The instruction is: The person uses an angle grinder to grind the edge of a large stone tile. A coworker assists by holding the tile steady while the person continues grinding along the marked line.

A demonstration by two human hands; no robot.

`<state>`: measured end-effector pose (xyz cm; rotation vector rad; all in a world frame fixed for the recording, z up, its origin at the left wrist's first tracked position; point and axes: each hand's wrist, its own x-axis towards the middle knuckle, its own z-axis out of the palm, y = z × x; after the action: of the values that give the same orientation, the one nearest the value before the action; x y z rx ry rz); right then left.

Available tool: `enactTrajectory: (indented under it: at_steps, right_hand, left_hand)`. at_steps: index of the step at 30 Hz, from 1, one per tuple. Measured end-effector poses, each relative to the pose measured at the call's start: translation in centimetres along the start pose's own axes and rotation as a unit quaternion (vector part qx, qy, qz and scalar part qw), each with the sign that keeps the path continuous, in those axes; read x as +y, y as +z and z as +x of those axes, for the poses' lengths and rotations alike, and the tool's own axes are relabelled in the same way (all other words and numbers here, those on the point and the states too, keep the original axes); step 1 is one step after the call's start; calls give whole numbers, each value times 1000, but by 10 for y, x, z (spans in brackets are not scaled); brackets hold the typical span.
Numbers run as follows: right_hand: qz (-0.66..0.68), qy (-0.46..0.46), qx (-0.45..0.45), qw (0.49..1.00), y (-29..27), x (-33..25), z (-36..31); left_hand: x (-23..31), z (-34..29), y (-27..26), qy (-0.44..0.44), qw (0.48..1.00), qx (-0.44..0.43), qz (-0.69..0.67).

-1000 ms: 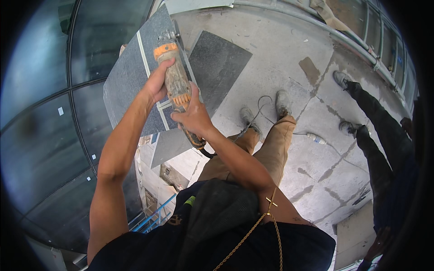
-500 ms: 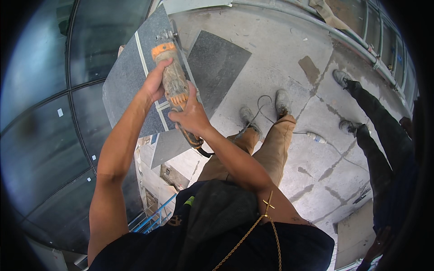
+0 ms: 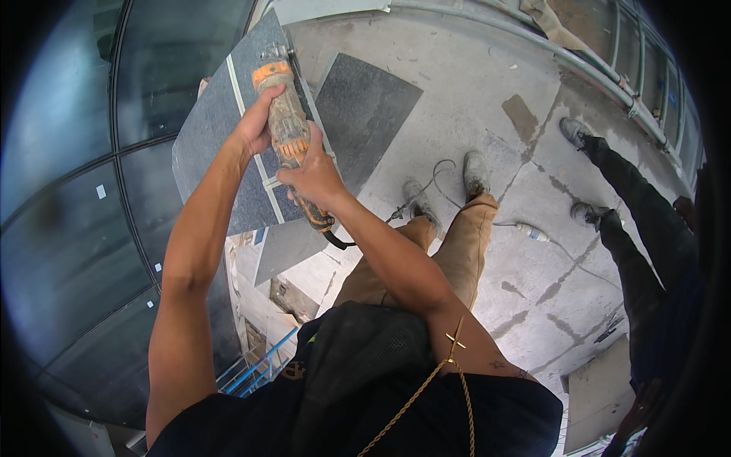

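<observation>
Both hands grip a dusty orange and grey angle grinder [image 3: 287, 122]. My left hand [image 3: 259, 122] is wrapped round its body just behind the orange collar. Farther back, my right hand [image 3: 314, 174] holds the rear part near the orange vents. The grinder's head lies at the far right edge of a dark grey stone slab [image 3: 205, 148], which has pale strips of tape across it. The disc is mostly hidden, so I cannot tell if it touches the slab. A black cord [image 3: 337, 242] leaves the grinder's rear end.
Another dark slab [image 3: 373, 114] lies on the concrete floor to the right. The cord loops by my shoes, and a cable connector [image 3: 531, 231] lies farther right. A co-worker's legs [image 3: 640, 198] stand at the right. Glass panels [image 3: 76, 221] line the left; metal rails [image 3: 563, 53] run behind.
Both hands and the grinder have shifted slightly toward the far left along the slab's edge. The co-worker's feet have not moved.
</observation>
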<state>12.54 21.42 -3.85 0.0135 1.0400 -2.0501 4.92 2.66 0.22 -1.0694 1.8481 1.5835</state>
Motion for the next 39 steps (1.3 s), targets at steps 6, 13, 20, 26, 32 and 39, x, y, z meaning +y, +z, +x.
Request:
enactTrajectory:
  at_steps: [6, 13, 20, 26, 32, 39]
  right_hand:
    - [0, -5, 0, 1000, -4, 0, -8]
    - [-16, 12, 3, 1000, -6, 7, -14]
    - [-23, -13, 5, 1000, -8, 18, -20]
    - [-29, -11, 5, 1000, -10, 22, -30]
    - [-44, -22, 8, 999, -6, 33, -34]
    - [-25, 10, -5, 1000, -10, 13, -38]
  left_hand:
    - [-2, -10, 12, 13, 1000, 0, 2]
    - [-6, -23, 25, 29, 999, 33, -8]
    - [-14, -27, 28, 24, 999, 39, -15]
    - [-21, -32, 32, 24, 999, 36, -23]
    - [-26, -44, 34, 24, 999, 28, -40]
    - [-23, -40, 33, 18, 999, 26, -33]
